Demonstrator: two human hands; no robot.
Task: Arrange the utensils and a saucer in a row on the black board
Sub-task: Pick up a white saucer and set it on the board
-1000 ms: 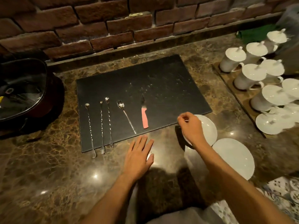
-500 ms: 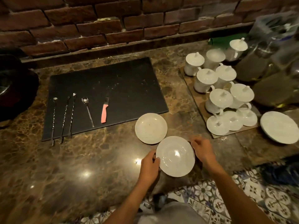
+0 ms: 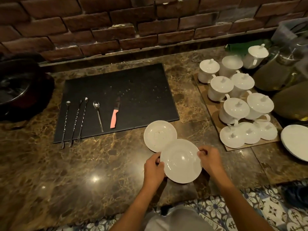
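A black board [image 3: 141, 90] lies on the marble counter. On its left part sit three long twisted bar spoons [image 3: 76, 119], a teaspoon [image 3: 98, 114] and a pink-handled knife [image 3: 115, 116], side by side. A white saucer [image 3: 181, 160] is held over the counter's front, overlapping a second saucer [image 3: 158, 135] that rests just below the board's front edge. My left hand [image 3: 154, 169] grips the held saucer's left rim and my right hand [image 3: 210, 159] grips its right rim.
Several white lidded cups [image 3: 233, 97] stand on a brown mat at the right, with a large white plate [image 3: 295, 142] beyond them. A dark bowl [image 3: 18, 87] sits at the far left. A brick wall runs behind the counter. Patterned floor tiles show below the counter's front edge.
The view swung right. Both hands left the board's front edge, came to the nearer saucer, closed on its rims and lifted it slightly toward the other saucer.
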